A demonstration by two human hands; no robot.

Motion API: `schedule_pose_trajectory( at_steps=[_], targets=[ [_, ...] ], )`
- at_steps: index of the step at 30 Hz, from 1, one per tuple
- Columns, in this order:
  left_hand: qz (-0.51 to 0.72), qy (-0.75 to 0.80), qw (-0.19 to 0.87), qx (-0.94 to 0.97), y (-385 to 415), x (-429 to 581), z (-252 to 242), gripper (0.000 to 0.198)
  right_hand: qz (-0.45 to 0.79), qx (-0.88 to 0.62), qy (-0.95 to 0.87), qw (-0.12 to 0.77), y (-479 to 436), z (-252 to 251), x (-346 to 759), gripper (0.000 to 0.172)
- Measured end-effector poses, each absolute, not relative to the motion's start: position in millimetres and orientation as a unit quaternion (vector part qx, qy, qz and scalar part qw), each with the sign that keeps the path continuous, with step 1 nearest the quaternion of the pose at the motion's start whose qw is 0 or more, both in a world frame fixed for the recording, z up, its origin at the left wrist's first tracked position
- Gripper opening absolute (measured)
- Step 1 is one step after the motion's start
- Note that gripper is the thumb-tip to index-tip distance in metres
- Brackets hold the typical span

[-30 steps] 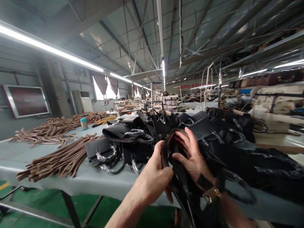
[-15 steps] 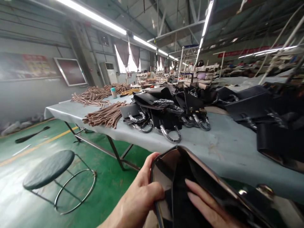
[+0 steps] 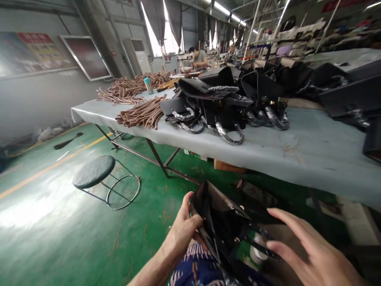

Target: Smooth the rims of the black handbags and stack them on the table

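Note:
A black handbag [image 3: 222, 222] with an open top is held low over my lap, its dark lining showing. My left hand [image 3: 186, 222] grips its left top edge, thumb on the inner side and fingers outside. To the right of the bag, my right hand [image 3: 309, 246] has thumb and fingers spread apart. Its thumb tip lies by the bag's dark handle [image 3: 258, 246]; whether it touches is unclear. The lower part of the bag is out of sight.
Before me stands a long table [image 3: 300, 139] covered in pale sheeting. On it lie several black handbags [image 3: 220, 107] with wrapped handles, brown strap bundles [image 3: 143, 113] and a teal-lidded bottle [image 3: 148, 85]. A round stool [image 3: 94, 171] stands left. Another person [image 3: 200, 57] sits farther back.
My right hand has come out of the bag's interior and moved right, fingers now spread. The bag tilts lower, still in my left hand. The view has turned downward.

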State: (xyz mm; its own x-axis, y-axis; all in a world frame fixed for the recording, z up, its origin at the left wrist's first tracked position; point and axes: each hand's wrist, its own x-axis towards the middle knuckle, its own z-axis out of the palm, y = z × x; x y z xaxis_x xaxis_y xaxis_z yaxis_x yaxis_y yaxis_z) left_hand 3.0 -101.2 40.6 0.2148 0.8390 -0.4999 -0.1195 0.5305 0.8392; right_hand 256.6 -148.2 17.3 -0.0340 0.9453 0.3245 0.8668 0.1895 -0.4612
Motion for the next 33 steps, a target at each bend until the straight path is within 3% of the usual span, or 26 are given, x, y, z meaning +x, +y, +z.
schedule_pose_trajectory(
  at_steps=[4, 8, 10, 14, 19, 25, 33],
  targets=[
    [0.346, 0.537, 0.693, 0.334, -111.2, 5.6, 36.2, 0.079, 0.106, -0.702, -0.683, 0.170, -110.6, 10.4, 217.9, 0.071],
    [0.350, 0.571, 0.630, 0.393, -118.4, -1.1, 19.8, 0.071, 0.294, -0.690, -0.659, 0.057, -99.1, -4.6, 204.7, 0.053],
    [0.329, 0.607, 0.547, 0.473, -120.5, -7.7, 10.4, 0.070, 0.343, -0.667, -0.661, 0.032, -100.6, -9.6, 209.1, 0.046],
    [0.232, 0.655, 0.299, 0.654, -122.5, -19.2, 5.9, 0.065, 0.352, -0.657, -0.667, 0.005, -101.4, -9.1, 216.0, 0.051],
    [0.146, 0.542, 0.094, 0.822, -118.0, -20.4, 28.6, 0.042, 0.330, -0.659, -0.675, 0.044, -88.8, 1.9, 212.6, 0.044],
    [0.098, 0.295, 0.107, 0.944, -100.0, -17.5, 51.3, 0.031, 0.299, -0.650, -0.692, 0.100, -77.8, 8.6, 218.5, 0.037],
    [0.221, 0.282, 0.241, 0.902, -62.0, -3.8, 51.6, 0.029, 0.326, -0.630, -0.694, 0.125, -76.1, 11.7, 216.1, 0.038]
  ],
)
